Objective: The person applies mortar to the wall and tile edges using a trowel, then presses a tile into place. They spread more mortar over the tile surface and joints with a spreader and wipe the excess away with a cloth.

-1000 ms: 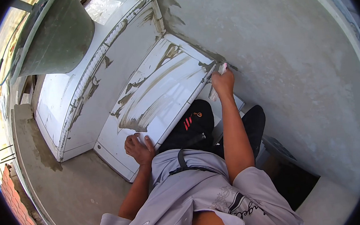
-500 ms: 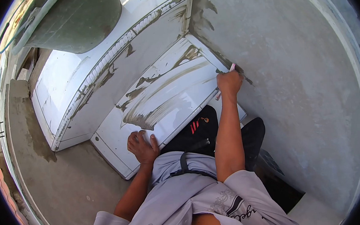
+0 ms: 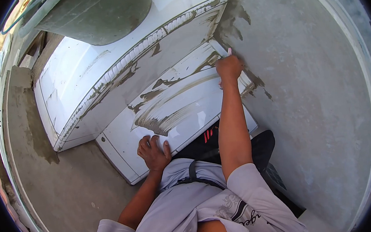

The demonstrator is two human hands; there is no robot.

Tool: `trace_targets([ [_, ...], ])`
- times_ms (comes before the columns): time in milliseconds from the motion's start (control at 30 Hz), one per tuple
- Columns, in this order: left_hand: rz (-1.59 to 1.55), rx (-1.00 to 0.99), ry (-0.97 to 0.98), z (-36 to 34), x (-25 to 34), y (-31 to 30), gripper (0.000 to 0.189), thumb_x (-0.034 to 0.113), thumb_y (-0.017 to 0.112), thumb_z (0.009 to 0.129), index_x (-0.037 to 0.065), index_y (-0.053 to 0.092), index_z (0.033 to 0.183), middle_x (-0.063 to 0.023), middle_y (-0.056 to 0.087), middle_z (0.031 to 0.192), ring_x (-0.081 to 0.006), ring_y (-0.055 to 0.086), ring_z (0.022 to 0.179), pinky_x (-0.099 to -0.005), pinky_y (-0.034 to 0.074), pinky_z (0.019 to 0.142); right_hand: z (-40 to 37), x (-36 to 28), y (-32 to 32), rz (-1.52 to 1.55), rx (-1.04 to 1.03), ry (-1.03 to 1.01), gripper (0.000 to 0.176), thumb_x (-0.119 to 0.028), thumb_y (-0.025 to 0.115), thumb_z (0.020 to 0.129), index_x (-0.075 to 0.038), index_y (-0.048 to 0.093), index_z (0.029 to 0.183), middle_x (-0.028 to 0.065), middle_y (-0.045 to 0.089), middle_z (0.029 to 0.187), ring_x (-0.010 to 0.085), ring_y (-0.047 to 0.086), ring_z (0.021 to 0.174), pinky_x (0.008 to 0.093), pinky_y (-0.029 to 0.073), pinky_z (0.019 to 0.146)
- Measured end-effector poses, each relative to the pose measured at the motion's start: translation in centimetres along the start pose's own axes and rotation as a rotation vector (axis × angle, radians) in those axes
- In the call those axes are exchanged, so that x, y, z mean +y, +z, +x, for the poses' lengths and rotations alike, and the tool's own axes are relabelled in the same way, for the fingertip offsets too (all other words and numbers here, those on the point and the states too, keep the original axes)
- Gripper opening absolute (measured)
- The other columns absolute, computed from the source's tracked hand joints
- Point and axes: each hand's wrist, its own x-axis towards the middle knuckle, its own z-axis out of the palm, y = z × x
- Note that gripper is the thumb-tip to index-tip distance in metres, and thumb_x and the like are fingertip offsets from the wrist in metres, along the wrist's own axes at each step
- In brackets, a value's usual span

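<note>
My right hand (image 3: 229, 67) is closed around a thin pinkish-white strip (image 3: 229, 51), whose ends poke out above and below the fist. It is at the right end of the white tiled step (image 3: 118, 152), close to the plastered wall. My left hand (image 3: 154, 154) lies on the step's front part with fingers spread, holding nothing. Between the hands, a grey-brown smear of wet cement or grout (image 3: 153, 123) streaks across the tile. More grey paste marks the joint at the back of the step.
A higher tiled step (image 3: 72, 90) with a ridged edge trim (image 3: 124, 62) rises behind. On it stands a dark green bucket (image 3: 103, 17). A grey plastered wall (image 3: 305, 84) closes the right side, and a rough cement surface (image 3: 82, 185) lies at the left.
My right hand has moved up and away along the step's right end with the strip. Fresh grey paste shows at the tile edge beside it. My left hand stays on the step.
</note>
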Motion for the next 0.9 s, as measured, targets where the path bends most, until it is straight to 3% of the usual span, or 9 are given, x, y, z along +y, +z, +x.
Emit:
trace_targets([
  [100,-0.007,-0.009,-0.013,0.0,0.0,-0.1,0.042,0.035,0.067,0.085,0.008,0.060,0.117,-0.0186,0.048,0.126,-0.0390,0.043,0.124,-0.0552,0.030,0.103,1.7,-2.4,-0.2,0.290,-0.141,-0.039,0.027,-0.013,0.069,0.073,0.009,0.071,0.091,0.0317,0.070,0.099,0.0464,0.067,0.099,0.0485,0.052,0.090],
  [200,-0.014,-0.017,-0.027,0.1,0.1,-0.3,0.041,0.034,0.067,0.085,0.009,0.061,0.117,-0.0186,0.049,0.126,-0.0392,0.043,0.124,-0.0554,0.030,0.104,2.7,-2.8,0.9,0.281,-0.023,-0.128,0.033,-0.016,0.064,0.073,0.012,0.070,0.088,0.0352,0.069,0.093,0.0479,0.069,0.092,0.0489,0.054,0.088],
  [433,-0.009,-0.025,-0.035,0.2,0.3,-0.7,0.042,0.033,0.068,0.083,0.008,0.060,0.117,-0.0190,0.047,0.124,-0.0391,0.042,0.123,-0.0548,0.030,0.103,6.8,-4.7,4.0,0.165,-0.049,-0.074,0.033,-0.017,0.069,0.071,0.011,0.072,0.087,0.0321,0.071,0.096,0.0467,0.070,0.093,0.0475,0.055,0.087],
  [533,-0.014,-0.023,-0.041,0.4,0.4,-0.8,0.043,0.033,0.068,0.084,0.008,0.060,0.117,-0.0189,0.047,0.125,-0.0395,0.042,0.123,-0.0553,0.030,0.103,8.5,-4.2,5.9,0.364,-0.077,0.043,0.035,-0.019,0.070,0.071,0.012,0.071,0.086,0.0342,0.069,0.097,0.0471,0.069,0.095,0.0477,0.056,0.087],
  [567,-0.014,-0.023,-0.042,0.6,0.5,-0.8,0.043,0.034,0.068,0.084,0.008,0.060,0.117,-0.0190,0.047,0.125,-0.0397,0.041,0.123,-0.0554,0.030,0.103,9.0,-3.8,6.7,0.361,-0.032,0.018,0.031,-0.014,0.067,0.071,0.013,0.070,0.085,0.0302,0.071,0.090,0.0413,0.072,0.086,0.0452,0.056,0.080],
  [700,-0.025,-0.031,-0.053,0.4,0.5,-1.0,0.043,0.034,0.068,0.084,0.009,0.059,0.118,-0.0190,0.046,0.126,-0.0405,0.041,0.124,-0.0556,0.030,0.103,6.4,-3.6,4.4,0.828,-0.196,0.074,0.028,-0.003,0.059,0.070,0.012,0.066,0.092,0.0162,0.067,0.084,0.0239,0.063,0.073,0.0397,0.052,0.068],
  [800,-0.024,-0.037,-0.067,0.3,0.5,-0.9,0.043,0.035,0.069,0.085,0.011,0.060,0.120,-0.0163,0.046,0.127,-0.0375,0.040,0.126,-0.0553,0.029,0.104,2.8,-3.7,5.5,0.944,-0.353,0.040,0.028,-0.002,0.058,0.076,0.009,0.062,0.101,0.0142,0.064,0.086,0.0242,0.060,0.069,0.0439,0.051,0.065],
  [833,-0.025,-0.034,-0.070,0.4,0.5,-1.0,0.042,0.034,0.068,0.085,0.011,0.060,0.119,-0.0172,0.046,0.127,-0.0386,0.040,0.126,-0.0555,0.029,0.104,1.0,-4.1,6.2,0.805,-0.344,0.032,0.026,-0.002,0.058,0.077,0.008,0.062,0.100,0.0141,0.063,0.085,0.0233,0.061,0.069,0.0427,0.051,0.065],
  [900,-0.032,-0.033,-0.067,0.4,0.8,-1.1,0.040,0.032,0.067,0.086,0.009,0.059,0.118,-0.0190,0.046,0.126,-0.0408,0.040,0.124,-0.0557,0.029,0.104,-5.7,-6.1,5.8,0.841,-0.454,-0.021,0.027,-0.003,0.056,0.078,0.010,0.064,0.101,0.0148,0.065,0.085,0.0248,0.063,0.071,0.0426,0.052,0.066],
])
